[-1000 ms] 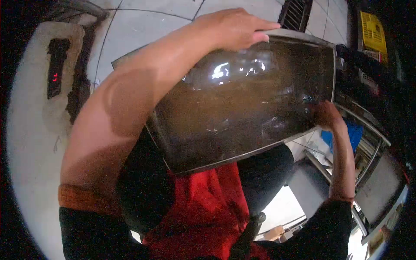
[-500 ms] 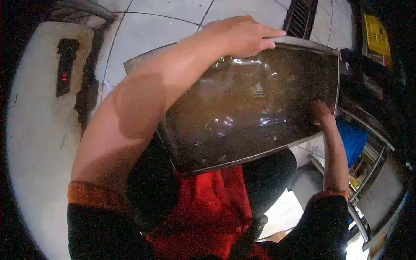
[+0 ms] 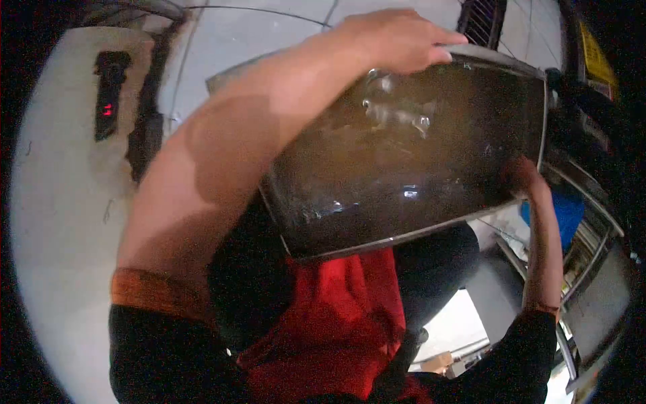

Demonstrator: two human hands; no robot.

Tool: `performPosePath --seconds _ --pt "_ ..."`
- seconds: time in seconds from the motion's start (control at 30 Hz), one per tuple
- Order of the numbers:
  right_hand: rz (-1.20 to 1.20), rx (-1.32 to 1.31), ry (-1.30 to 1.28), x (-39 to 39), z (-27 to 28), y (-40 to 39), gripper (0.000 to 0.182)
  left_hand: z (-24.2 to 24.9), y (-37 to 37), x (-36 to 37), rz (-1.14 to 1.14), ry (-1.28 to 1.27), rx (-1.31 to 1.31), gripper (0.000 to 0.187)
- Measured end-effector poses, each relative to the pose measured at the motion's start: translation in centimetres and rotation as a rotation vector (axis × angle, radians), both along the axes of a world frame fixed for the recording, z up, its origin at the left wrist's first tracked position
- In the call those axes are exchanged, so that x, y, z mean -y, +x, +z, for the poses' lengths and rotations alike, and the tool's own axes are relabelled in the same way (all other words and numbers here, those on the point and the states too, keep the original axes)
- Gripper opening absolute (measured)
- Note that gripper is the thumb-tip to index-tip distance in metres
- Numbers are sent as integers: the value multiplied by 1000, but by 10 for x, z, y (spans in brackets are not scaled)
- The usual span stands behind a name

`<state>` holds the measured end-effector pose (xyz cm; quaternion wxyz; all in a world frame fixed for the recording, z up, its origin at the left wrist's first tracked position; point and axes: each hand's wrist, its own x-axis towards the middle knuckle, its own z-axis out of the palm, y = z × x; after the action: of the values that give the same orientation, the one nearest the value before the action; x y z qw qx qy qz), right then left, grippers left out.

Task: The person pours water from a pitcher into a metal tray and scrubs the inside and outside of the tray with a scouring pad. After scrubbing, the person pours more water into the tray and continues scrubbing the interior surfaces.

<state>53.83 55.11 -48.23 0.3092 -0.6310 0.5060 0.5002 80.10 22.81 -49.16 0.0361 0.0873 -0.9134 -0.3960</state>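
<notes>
A rectangular metal tub (image 3: pixel 350 246) with brownish, murky liquid (image 3: pixel 404 148) lies tilted in the view in front of my body. Across it reaches my left arm, and my left hand (image 3: pixel 400 44) grips the far rim, with thumb and index finger showing along the edge. My right hand (image 3: pixel 525 178) dips into the liquid by the right wall. Its fingers are blurred and hidden below the surface, so whatever they touch cannot be made out. Bright reflections break up on the rippled surface.
White floor tiles (image 3: pixel 269 34) and a dark slotted drain grate (image 3: pixel 482 23) are beyond the tub. On the left stands a pale appliance (image 3: pixel 67 202) with a red-lit display (image 3: pixel 108 110). A metal-framed rack (image 3: pixel 592 202), a blue item (image 3: pixel 562 219) and a yellow crate (image 3: pixel 597 57) are at right.
The whole view has shifted, so the tub, floor and both arms appear farther right and slightly higher. Ripples and reflections on the liquid differ. Both hands keep about the same places on the tub.
</notes>
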Motion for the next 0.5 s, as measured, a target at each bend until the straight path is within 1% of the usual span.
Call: performPosePath --seconds 0.1,0.17,0.23,0.3,0.37,0.4,0.43,0.47,0.5 --pt "-173 -49 -144 -29 -71 -33 30 8 -1 1 52 -82 -68 40" --pt "-242 -43 -188 -32 -109 -45 32 13 3 -1 67 -80 -33 41" --pt "-267 -43 -169 -29 -106 -39 33 12 -1 -9 68 -66 -36 41" --pt "-265 -59 -137 -25 -87 -37 34 10 -5 -6 71 -44 -21 41" --pt "-255 -105 -67 -19 -35 -14 35 16 -3 -6 62 -31 -17 41" --pt "-274 -145 -1 -7 -2 1 36 12 0 -4 51 -27 -36 41" --pt "-311 -149 1 0 28 11 37 8 3 -4 32 -30 -46 41" --pt "-366 -141 -20 -3 54 16 37 9 1 -9 26 -34 -49 41" --pt "-416 -7 -323 -19 75 16 28 11 0 -7 30 -57 -48 41"
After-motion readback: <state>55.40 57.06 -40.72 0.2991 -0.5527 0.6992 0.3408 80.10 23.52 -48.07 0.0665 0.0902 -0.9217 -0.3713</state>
